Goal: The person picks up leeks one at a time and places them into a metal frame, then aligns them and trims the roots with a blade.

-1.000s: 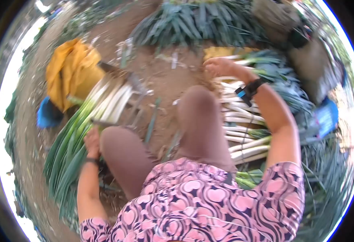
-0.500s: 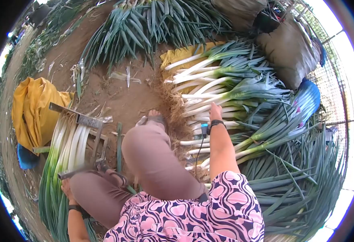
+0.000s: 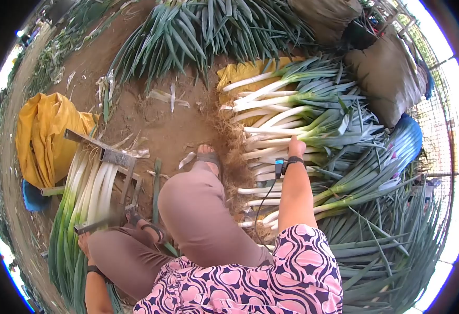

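My right hand (image 3: 296, 147) is closed around the pale stalk of a leek (image 3: 265, 142) in the row lying on the right. The roots of these leeks point toward my feet and their green leaves spread away to the right. On the left, my left hand (image 3: 84, 244) lies against a bundle of leeks (image 3: 99, 189), beside the near end of a metal frame (image 3: 119, 157). The bundle's white stalks lie within the frame. My knee covers part of that hand, and its fingers are mostly hidden.
A yellow sheet (image 3: 242, 76) lies under the leek row. More leeks (image 3: 187, 39) are heaped at the back, and a large sack (image 3: 389, 73) stands at the back right. A yellow cloth bundle (image 3: 51, 141) sits beyond the frame. Leaf scraps litter the dirt floor.
The view has shifted slightly, so the surroundings appear farther right. My right hand has moved a little to the right along the stalks. My left hand stays beside the bundle.
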The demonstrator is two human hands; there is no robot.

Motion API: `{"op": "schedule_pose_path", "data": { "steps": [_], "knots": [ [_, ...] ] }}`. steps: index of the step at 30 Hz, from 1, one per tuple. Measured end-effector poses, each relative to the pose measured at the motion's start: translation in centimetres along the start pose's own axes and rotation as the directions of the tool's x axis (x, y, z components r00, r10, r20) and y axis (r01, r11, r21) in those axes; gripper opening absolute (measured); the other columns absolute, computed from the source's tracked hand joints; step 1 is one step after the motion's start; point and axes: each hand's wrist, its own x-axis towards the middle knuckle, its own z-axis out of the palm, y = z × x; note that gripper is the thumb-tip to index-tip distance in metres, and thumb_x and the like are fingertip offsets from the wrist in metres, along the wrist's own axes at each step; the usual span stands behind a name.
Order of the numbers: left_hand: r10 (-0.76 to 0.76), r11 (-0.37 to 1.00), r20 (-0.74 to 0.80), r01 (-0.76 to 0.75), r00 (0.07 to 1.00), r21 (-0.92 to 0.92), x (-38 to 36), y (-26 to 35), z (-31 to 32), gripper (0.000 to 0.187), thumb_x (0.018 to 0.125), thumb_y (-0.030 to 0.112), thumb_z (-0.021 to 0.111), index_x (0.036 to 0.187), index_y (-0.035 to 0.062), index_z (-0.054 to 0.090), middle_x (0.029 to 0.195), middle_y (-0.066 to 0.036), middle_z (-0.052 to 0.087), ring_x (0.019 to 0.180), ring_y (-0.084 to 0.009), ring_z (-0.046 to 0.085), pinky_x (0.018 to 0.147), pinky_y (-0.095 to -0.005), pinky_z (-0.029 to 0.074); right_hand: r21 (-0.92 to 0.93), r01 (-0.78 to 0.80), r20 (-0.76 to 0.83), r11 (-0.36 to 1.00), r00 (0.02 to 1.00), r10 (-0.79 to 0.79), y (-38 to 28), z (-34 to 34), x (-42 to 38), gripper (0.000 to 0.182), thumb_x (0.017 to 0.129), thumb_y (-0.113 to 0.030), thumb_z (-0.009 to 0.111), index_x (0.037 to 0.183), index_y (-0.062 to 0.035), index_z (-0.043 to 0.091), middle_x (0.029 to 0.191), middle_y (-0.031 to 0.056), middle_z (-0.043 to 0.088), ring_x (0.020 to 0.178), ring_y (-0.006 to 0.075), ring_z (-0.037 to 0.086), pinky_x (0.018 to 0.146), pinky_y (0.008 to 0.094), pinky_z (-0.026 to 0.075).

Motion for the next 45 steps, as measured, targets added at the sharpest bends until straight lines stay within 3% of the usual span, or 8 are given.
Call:
{"op": "schedule_pose_path", "data": {
  "steps": [6,19,21,23,24,32,40,45],
  "knots": [
    [-0.014,0.999,-0.011,0.013,1.000,-0.035,0.0,1.1,-0.9,0.042,0.086,0.033,0.051,0.119,0.0070,0.052,0.122,-0.011,0.050,0.117,-0.0271,0.044,0.096,-0.0464,0.036,0.844,-0.131,0.156,0.521,0.988,-0.003,1.9,-5.0,-6.0,0.013,0.085,-0.013,0.055,0.095,-0.0044,0.053,0.085,0.0102,0.060,0.073,0.0226,0.059,0.067,0.0372,0.049],
    [0.109,0.989,-0.583,-0.149,0.805,-0.021,1.5,2.0,2.1,0.023,0.084,0.028,0.051,0.098,0.0104,0.055,0.094,-0.007,0.054,0.093,-0.0261,0.053,0.077,-0.0440,0.041,0.906,-0.415,0.360,-0.084,0.859,-0.364,-20.2,-7.2,-22.7,0.026,0.099,-0.027,0.047,0.083,-0.0078,0.043,0.068,0.0009,0.044,0.063,0.0150,0.045,0.062,0.0300,0.046],
    [0.167,0.928,-0.546,-0.318,0.821,-0.193,0.7,2.3,-2.5,0.011,0.081,0.020,0.054,0.087,0.0108,0.056,0.077,-0.007,0.054,0.075,-0.0260,0.056,0.062,-0.0441,0.042,0.890,-0.237,0.455,0.389,0.492,-0.742,-23.8,-9.0,-32.6,0.026,0.097,-0.027,0.052,0.080,-0.0084,0.045,0.072,0.0000,0.046,0.067,0.0132,0.046,0.066,0.0269,0.045],
    [0.028,0.928,-0.597,-0.243,0.802,-0.283,0.2,3.3,-3.4,0.010,0.079,0.007,0.053,0.087,0.0097,0.057,0.077,-0.010,0.054,0.076,-0.0288,0.056,0.062,-0.0443,0.042,0.662,-0.736,0.560,0.142,0.360,-0.746,-27.9,-6.0,-37.9,0.020,0.091,-0.015,0.062,0.080,-0.0090,0.046,0.071,-0.0009,0.046,0.064,0.0088,0.046,0.059,0.0217,0.044],
    [0.041,0.926,-0.605,-0.257,0.796,-0.276,-0.6,3.4,-5.6,0.017,0.078,0.005,0.052,0.093,0.0094,0.057,0.079,-0.011,0.054,0.077,-0.0300,0.056,0.065,-0.0448,0.042,0.758,-0.635,0.454,0.151,0.348,-0.820,-29.5,-4.6,-42.5,0.020,0.090,-0.011,0.061,0.078,-0.0087,0.044,0.071,-0.0005,0.045,0.063,0.0084,0.045,0.057,0.0221,0.045],
    [-0.049,0.945,-0.521,-0.130,0.852,-0.300,-1.0,4.2,-3.8,0.039,0.084,0.010,0.049,0.122,0.0094,0.053,0.110,-0.007,0.058,0.100,-0.0258,0.054,0.090,-0.0439,0.040,0.416,-0.260,0.660,0.871,-0.572,-0.486,-35.3,3.6,-66.7,0.015,0.094,-0.012,0.054,0.106,-0.0103,0.044,0.076,-0.0004,0.044,0.062,0.0100,0.044,0.053,0.0246,0.042],
    [-0.070,0.927,-0.401,-0.088,0.913,-0.364,-2.6,3.6,-6.4,0.070,0.066,0.029,0.074,0.128,0.0106,0.049,0.121,-0.006,0.053,0.109,-0.0248,0.049,0.097,-0.0432,0.035,0.775,0.558,0.631,0.299,-0.712,-0.307,-26.8,15.0,-85.3,0.032,0.084,-0.020,0.071,0.113,-0.0102,0.063,0.071,-0.0036,0.056,0.053,0.0054,0.050,0.045,0.0217,0.041],
    [-0.070,0.909,-0.411,-0.112,0.909,-0.402,-3.2,3.3,-7.3,0.065,0.071,0.031,0.070,0.129,0.0083,0.050,0.122,-0.008,0.052,0.110,-0.0267,0.048,0.098,-0.0441,0.034,0.960,0.276,0.279,0.044,-0.944,-0.178,-17.8,21.7,-85.6,0.039,0.079,-0.026,0.072,0.111,-0.0080,0.061,0.079,0.0113,0.064,0.069,0.0211,0.061,0.065,0.0345,0.049]
  ]
}}
